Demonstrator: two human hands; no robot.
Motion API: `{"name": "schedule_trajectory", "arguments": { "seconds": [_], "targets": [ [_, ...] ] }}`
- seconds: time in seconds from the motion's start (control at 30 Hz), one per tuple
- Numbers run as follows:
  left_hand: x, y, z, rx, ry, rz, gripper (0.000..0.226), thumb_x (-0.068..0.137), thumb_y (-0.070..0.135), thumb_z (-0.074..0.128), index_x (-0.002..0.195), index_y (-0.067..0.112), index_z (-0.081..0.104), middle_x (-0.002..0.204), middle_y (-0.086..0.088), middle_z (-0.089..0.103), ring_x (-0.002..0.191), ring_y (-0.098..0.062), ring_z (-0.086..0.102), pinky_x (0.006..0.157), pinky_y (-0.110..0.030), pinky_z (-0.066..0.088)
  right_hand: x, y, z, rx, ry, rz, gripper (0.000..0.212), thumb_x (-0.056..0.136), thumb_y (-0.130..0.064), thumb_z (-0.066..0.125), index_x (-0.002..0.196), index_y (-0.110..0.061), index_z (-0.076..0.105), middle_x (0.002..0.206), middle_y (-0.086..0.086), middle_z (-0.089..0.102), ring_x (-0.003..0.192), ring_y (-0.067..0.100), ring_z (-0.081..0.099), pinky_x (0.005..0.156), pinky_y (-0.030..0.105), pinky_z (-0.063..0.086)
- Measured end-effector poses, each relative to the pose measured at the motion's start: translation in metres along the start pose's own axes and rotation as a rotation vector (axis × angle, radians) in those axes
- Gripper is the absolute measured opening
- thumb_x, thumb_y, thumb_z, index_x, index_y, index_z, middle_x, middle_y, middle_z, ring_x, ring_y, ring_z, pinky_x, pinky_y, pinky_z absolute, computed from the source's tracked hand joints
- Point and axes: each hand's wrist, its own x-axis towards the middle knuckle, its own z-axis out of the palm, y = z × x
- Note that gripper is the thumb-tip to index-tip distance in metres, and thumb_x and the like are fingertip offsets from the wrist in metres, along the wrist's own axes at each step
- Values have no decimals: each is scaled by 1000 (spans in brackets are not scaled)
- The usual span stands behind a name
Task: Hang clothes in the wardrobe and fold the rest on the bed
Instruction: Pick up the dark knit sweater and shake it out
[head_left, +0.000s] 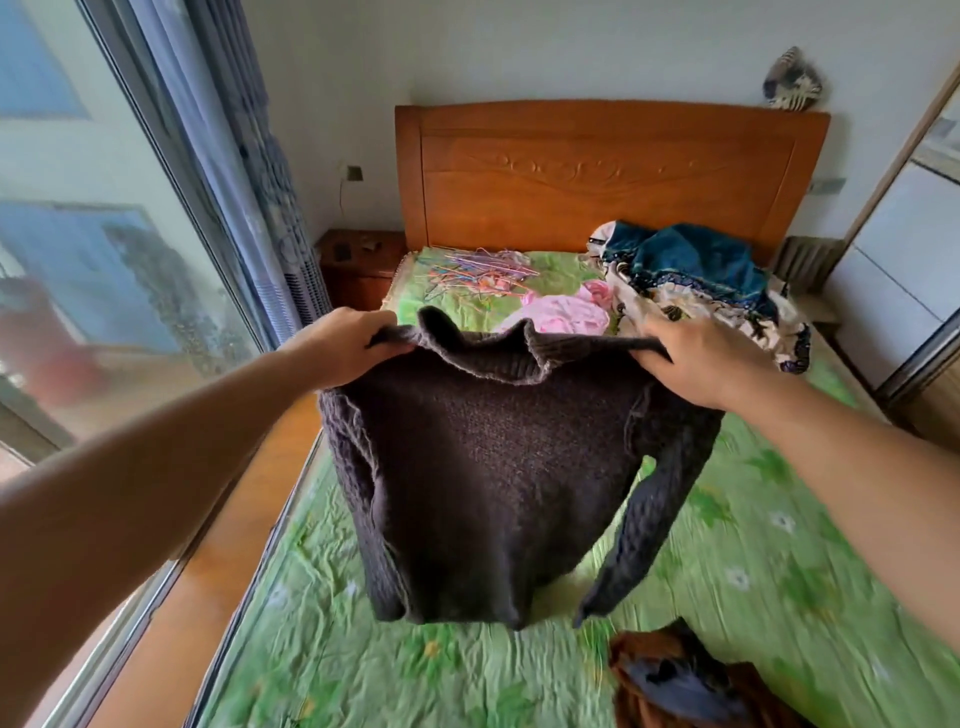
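Observation:
A dark brown knitted sweater (498, 467) hangs spread out above the green bed (753, 561), its sleeves dangling at both sides. My left hand (343, 345) grips its left shoulder and my right hand (701, 364) grips its right shoulder, both at chest height. The roll collar flops forward between my hands. Several coloured wire hangers (478, 273) lie in a heap near the headboard. A pink garment (561, 314) lies behind the sweater, and a pile of blue and patterned clothes (696, 280) sits at the far right of the bed.
A brown and navy garment (675, 680) lies on the bed's near edge. The wooden headboard (608, 171) stands against the wall. A large window with a curtain (244, 171) runs along the left. A wardrobe's sliding door (904, 270) is at the right. A nightstand (358, 265) stands left of the bed.

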Motion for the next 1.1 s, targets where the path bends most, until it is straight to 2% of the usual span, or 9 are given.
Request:
{"name": "schedule_trajectory", "arguments": {
  "seconds": [0.13, 0.23, 0.4, 0.53, 0.7, 0.8, 0.9, 1.0, 1.1],
  "targets": [
    [50, -21, 23, 8, -60, 1, 28, 97, 49, 56, 94, 21, 56, 88, -1, 63, 83, -23, 59, 72, -38, 46, 43, 18, 30, -35, -4, -40, 19, 103, -44, 44, 113, -27, 44, 106, 7, 65, 90, 34, 65, 70, 44, 53],
    [99, -38, 22, 13, -60, 5, 28, 97, 45, 57, 95, 18, 58, 92, -1, 59, 88, -24, 58, 75, -35, 42, 92, 30, 38, -85, 55, -11, 28, 103, -45, 46, 121, -23, 50, 105, 7, 65, 90, 35, 65, 69, 42, 53],
    [189, -56, -49, 54, 123, -61, 31, 97, 52, 53, 100, 22, 58, 91, 1, 59, 84, -25, 58, 73, -36, 44, 188, 52, -23, -132, 321, -10, 30, 103, -43, 47, 113, -14, 52, 92, 10, 60, 73, 36, 61, 56, 37, 41],
    [226, -50, -125, 104, 352, -21, 27, 98, 56, 49, 90, 31, 44, 87, 2, 52, 79, -26, 51, 75, -43, 48, 234, 60, -104, -102, 603, -72, 29, 102, -36, 53, 105, -7, 54, 90, 19, 59, 72, 40, 59, 54, 35, 33],
    [203, -29, -149, 153, 388, -22, 28, 100, 51, 49, 101, 23, 53, 92, -4, 59, 83, -29, 56, 75, -42, 48, 217, 56, -128, -164, 771, -193, 30, 101, -37, 56, 102, -7, 54, 84, 17, 57, 60, 36, 54, 50, 30, 27],
    [163, -13, -112, 115, 293, -34, 28, 101, 48, 47, 111, 24, 59, 101, 0, 64, 88, -26, 60, 81, -40, 52, 183, 45, -92, -139, 674, -217, 26, 99, -38, 58, 100, -12, 54, 81, 9, 53, 56, 32, 52, 46, 28, 30],
    [117, -7, -45, 95, 131, -12, 21, 101, 40, 51, 114, 26, 61, 104, 3, 63, 94, -24, 64, 83, -39, 54, 140, 29, -27, -116, 487, -235, 25, 98, -38, 58, 103, -13, 58, 95, 12, 62, 73, 39, 65, 50, 38, 43],
    [69, -12, 40, 70, -71, -13, 25, 100, 38, 54, 121, 28, 61, 115, 5, 62, 104, -23, 65, 82, -31, 50, 97, 10, 54, -40, 164, -189, 31, 101, -38, 53, 126, -21, 56, 123, 8, 59, 101, 37, 65, 67, 39, 46],
    [17, -9, 129, -63, -151, 27, 34, 100, 27, 57, 134, 27, 60, 137, 10, 58, 112, -17, 63, 76, -12, 38, 51, -12, 150, 18, -136, -166, 18, 102, -36, 46, 118, -27, 47, 110, 4, 50, 94, 34, 62, 72, 41, 51]
  ]
}}
